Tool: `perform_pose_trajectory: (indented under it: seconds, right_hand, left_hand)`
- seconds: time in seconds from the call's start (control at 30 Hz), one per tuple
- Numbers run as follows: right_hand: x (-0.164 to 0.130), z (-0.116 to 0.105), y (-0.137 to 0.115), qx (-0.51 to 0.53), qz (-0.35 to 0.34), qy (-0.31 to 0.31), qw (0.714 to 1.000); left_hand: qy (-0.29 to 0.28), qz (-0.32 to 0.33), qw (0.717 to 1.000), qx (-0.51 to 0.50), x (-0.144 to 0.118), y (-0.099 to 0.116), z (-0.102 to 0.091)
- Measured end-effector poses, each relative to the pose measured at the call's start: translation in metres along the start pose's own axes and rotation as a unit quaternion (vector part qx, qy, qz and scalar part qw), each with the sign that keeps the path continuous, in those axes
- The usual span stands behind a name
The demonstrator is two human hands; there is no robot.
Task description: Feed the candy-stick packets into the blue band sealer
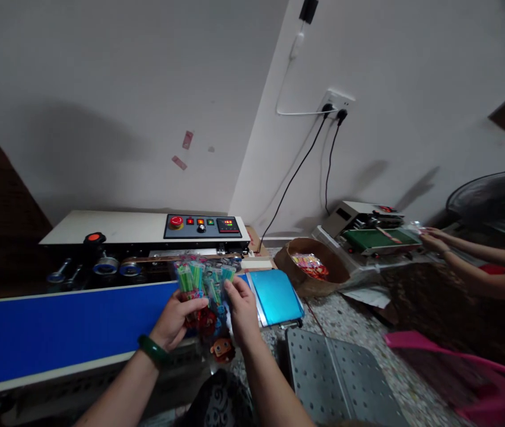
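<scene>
My left hand point(172, 320), with a green bangle at the wrist, closes its thumb and fingers on a clear printed plastic bag point(206, 323). Opposite it, my right hand point(244, 309) pinches the same bag near its upper edge. Thin green and blue sticks show through the plastic, and a cartoon monkey face point(222, 350) is printed low on it. Whether this is one bag or more I cannot tell. Just behind the bag is a band sealing machine point(114, 228) with a red button and lit digits. Its blue conveyor belt point(78, 326) runs past my left hand.
A shiny blue panel point(279, 296) lies right of my hands. Beyond it stands a round brown container point(294, 284) with filled packets. Another person's hands point(434, 240) hold a packet at a second sealer with a green belt point(383, 238). A perforated grey platform point(345, 376) is low right.
</scene>
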State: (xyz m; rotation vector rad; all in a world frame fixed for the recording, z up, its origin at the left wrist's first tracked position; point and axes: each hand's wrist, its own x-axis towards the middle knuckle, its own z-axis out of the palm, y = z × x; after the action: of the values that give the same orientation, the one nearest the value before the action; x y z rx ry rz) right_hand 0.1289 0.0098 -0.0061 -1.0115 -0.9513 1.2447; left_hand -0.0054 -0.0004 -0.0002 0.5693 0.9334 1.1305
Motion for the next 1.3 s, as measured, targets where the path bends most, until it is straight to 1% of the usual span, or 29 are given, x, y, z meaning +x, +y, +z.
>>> perform_pose_trajectory:
  seconds: [0.13, 0.2, 0.33, 0.47, 0.53, 0.6, 0.7, 0.77, 0.8, 0.93, 0.97, 1.0, 1.03, 1.1, 1.17, 1.23, 1.3]
  right_hand:
    - [-0.001, -0.002, 0.006, 0.085, -0.01, 0.057, 0.995]
    - [-0.002, -0.002, 0.005, 0.107, -0.009, 0.061, 0.992]
    - [-0.003, -0.005, -0.001, 0.127, 0.02, -0.012, 0.992]
    - [-0.001, -0.016, -0.005, 0.07, 0.053, -0.072, 0.994]
    - [-0.001, -0.021, -0.006, 0.039, 0.05, -0.075, 0.995]
    - [0.0, -0.023, -0.005, 0.031, 0.024, -0.046, 0.998]
    - [0.002, -0.027, -0.001, 0.047, -0.023, 0.037, 0.998]
    - [0.002, -0.03, 0.002, 0.055, -0.022, 0.066, 0.996]
    - [0.001, -0.031, 0.004, 0.056, -0.008, 0.061, 0.997]
    - [-0.005, -0.031, 0.008, 0.06, 0.056, -0.02, 0.996]
    - [-0.006, -0.031, 0.009, 0.068, 0.059, -0.021, 0.996]
    - [-0.006, -0.031, 0.009, 0.078, 0.057, -0.008, 0.995]
    - [-0.005, -0.033, 0.009, 0.088, 0.053, 0.019, 0.995]
    - [0.001, -0.042, 0.011, 0.098, 0.045, 0.086, 0.99]
    - [0.01, -0.058, 0.014, 0.082, 0.059, 0.132, 0.986]
    - [0.02, -0.076, 0.017, 0.044, 0.094, 0.144, 0.984]
    - [0.03, -0.091, 0.019, 0.006, 0.134, 0.141, 0.981]
  left_hand:
    - [0.009, -0.008, 1.0, -0.002, 0.0, 0.0, 0.001]
    - [0.019, -0.01, 1.0, -0.007, 0.001, -0.001, 0.002]
    - [0.027, -0.008, 1.0, -0.006, 0.0, 0.0, 0.003]
    - [0.022, -0.014, 1.0, -0.002, -0.002, 0.0, 0.004]
    - [0.013, -0.02, 1.0, -0.004, -0.002, 0.0, 0.003]
    - [0.005, -0.02, 1.0, -0.012, -0.001, -0.001, 0.003]
    - [0.0, -0.019, 1.0, -0.018, 0.002, -0.002, 0.002]
    - [-0.001, -0.019, 1.0, -0.011, 0.003, -0.003, 0.003]
    - [-0.003, -0.018, 1.0, -0.006, 0.003, -0.005, 0.004]
    - [-0.014, -0.023, 1.0, 0.007, 0.001, -0.009, 0.007]
    - [-0.015, -0.025, 1.0, 0.009, 0.001, -0.009, 0.007]
    - [-0.014, -0.025, 1.0, 0.01, 0.001, -0.009, 0.007]
    - [-0.009, -0.024, 1.0, 0.009, 0.001, -0.008, 0.006]
    - [0.002, -0.019, 1.0, 0.006, 0.001, -0.006, 0.004]
    - [0.013, -0.017, 1.0, 0.004, 0.002, -0.002, 0.0]
    - [0.018, -0.016, 1.0, 0.001, 0.002, 0.003, -0.002]
    - [0.021, -0.013, 1.0, -0.001, 0.0, 0.006, -0.003]
